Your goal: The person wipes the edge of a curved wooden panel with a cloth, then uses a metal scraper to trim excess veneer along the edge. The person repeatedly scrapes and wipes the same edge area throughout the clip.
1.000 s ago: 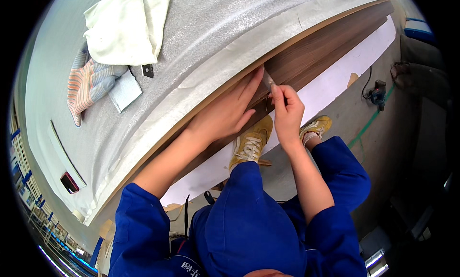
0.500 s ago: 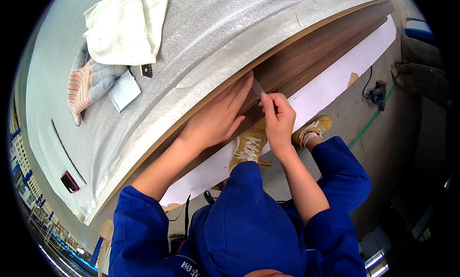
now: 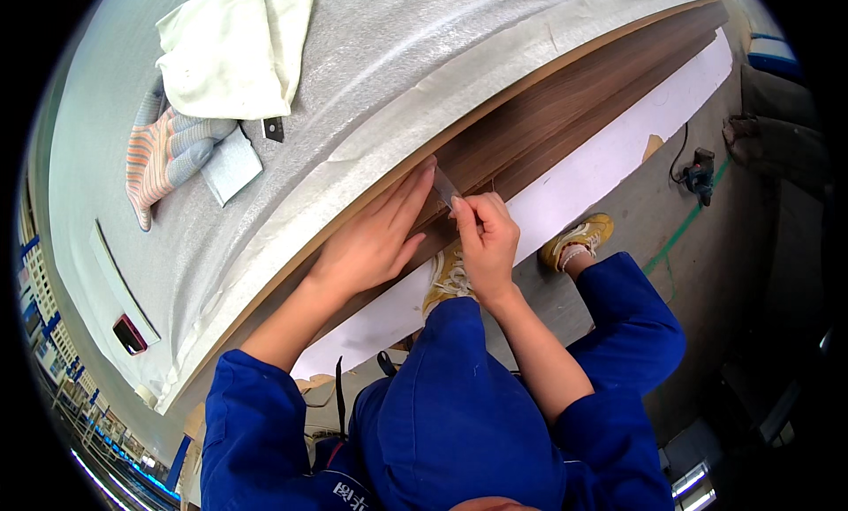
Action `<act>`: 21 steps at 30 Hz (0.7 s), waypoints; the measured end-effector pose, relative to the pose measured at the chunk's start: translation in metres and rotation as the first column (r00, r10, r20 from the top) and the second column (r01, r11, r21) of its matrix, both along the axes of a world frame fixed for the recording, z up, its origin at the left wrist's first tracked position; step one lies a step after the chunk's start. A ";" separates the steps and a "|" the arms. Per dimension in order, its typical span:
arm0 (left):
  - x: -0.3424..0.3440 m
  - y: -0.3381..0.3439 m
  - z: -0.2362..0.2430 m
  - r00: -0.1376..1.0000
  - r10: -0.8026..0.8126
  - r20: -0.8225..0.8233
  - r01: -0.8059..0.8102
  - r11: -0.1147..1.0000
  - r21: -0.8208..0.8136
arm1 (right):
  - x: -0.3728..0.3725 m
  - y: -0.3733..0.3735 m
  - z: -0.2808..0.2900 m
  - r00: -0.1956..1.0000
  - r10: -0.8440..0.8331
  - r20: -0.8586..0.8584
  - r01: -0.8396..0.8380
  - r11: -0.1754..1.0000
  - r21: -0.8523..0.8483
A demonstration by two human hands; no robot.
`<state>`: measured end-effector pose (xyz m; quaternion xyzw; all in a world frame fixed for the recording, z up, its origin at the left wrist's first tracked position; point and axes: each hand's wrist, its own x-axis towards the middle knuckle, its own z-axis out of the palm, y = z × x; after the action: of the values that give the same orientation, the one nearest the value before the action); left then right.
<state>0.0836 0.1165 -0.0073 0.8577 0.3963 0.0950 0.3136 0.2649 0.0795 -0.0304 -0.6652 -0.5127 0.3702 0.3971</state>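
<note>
My left hand (image 3: 369,242) lies with outstretched fingers on the dark wood-grain board (image 3: 574,87), along its pale edge under the cloth-covered surface (image 3: 353,69). Its fingertips touch the upper end of a thin greyish strip or blade (image 3: 442,182). Just right of it, my right hand (image 3: 484,242) pinches that piece's lower end between thumb and fingers. Below the board is a long white sheet (image 3: 565,193).
On the covered surface lie white cloth (image 3: 225,52), a striped glove (image 3: 155,166), a small pale pad (image 3: 230,171), a black blade (image 3: 273,130), a narrow strip and a phone (image 3: 129,334). A corded power tool (image 3: 698,175) is on the floor at right, near my yellow shoes.
Both my hands have moved down and left along the board, carrying the thin piece with them. The items on the covered surface have stayed put.
</note>
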 end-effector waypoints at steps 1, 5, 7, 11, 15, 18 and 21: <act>-0.001 -0.001 0.000 1.000 -0.001 -0.004 0.001 1.000 -0.002 | 0.000 -0.002 -0.002 1.000 0.014 0.005 -0.014 1.000 0.011; -0.006 -0.007 -0.004 1.000 -0.009 -0.009 0.009 1.000 -0.019 | -0.003 -0.008 -0.004 0.999 0.048 0.015 -0.049 0.998 0.034; -0.010 -0.007 -0.004 1.000 -0.016 -0.006 0.016 1.000 -0.017 | -0.006 -0.009 -0.006 0.998 0.061 0.032 -0.063 0.996 0.070; -0.022 -0.012 -0.005 0.999 0.028 0.022 -0.026 0.996 -0.086 | -0.012 -0.011 -0.004 0.997 0.065 0.040 -0.069 0.991 0.113; -0.003 -0.033 0.004 0.990 0.049 -0.133 -0.054 0.998 -0.037 | 0.014 -0.041 -0.011 0.861 -0.339 -0.379 0.280 0.938 -0.204; 0.001 -0.045 -0.011 0.990 0.058 -0.128 -0.044 0.993 0.113 | 0.046 -0.054 -0.030 0.736 -0.483 -0.473 0.429 0.875 -0.226; 0.034 -0.042 -0.022 0.989 -0.037 -0.146 0.072 0.968 0.239 | 0.084 -0.053 -0.026 0.683 -0.565 -0.464 0.542 0.817 -0.197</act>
<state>0.1172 0.0744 -0.0290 0.9048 0.3789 0.0738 0.1797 0.3489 0.0266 -0.0568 -0.6770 -0.1582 0.4036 0.5947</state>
